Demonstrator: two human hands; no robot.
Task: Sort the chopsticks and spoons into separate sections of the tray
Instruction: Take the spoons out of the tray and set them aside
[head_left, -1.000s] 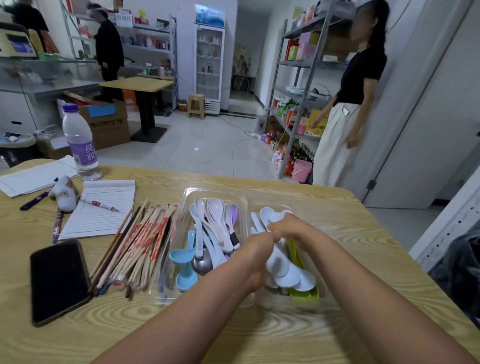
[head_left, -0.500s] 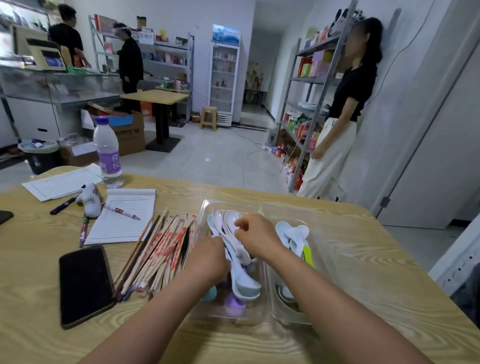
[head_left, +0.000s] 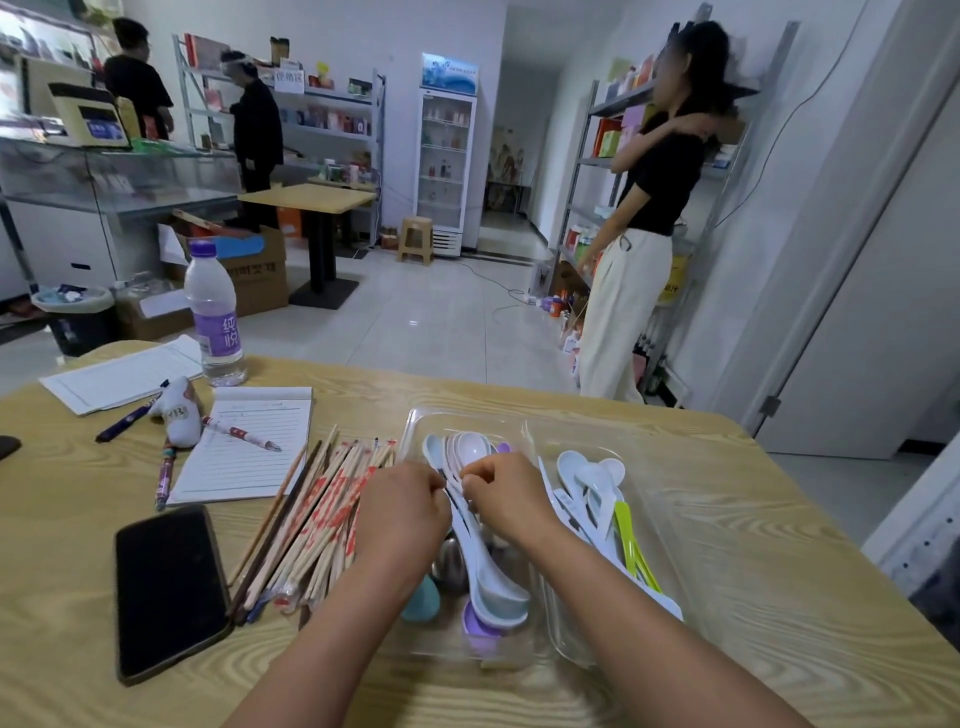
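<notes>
Two hands: meeting over the left section of the clear tray, knuckles almost touching.
Left hand: fingers curled, tips at a dark thin handle among the spoons; pinching it or merely touching, cannot tell.
Right hand: fingertips curled and pinching the handles of the white spoons just past the knuckles.
Spoons under the grip: white bowls pointing away beyond the fingers, long pale handles running back beneath both wrists, bowls of a pale blue spoon and a purple spoon at the near end.
Metal spoon: below the left wrist, partly hidden.
Teal spoon: nearer still, beside the left forearm.
Right of the grip: second section with more white spoons and a green utensil, lying loosely.
Left of the grip: chopsticks in a fanned heap, touching the left hand's outer edge; on the table or in the tray's edge, cannot tell.
Farther left: black phone, notepad with a pen on it, water bottle.
</notes>
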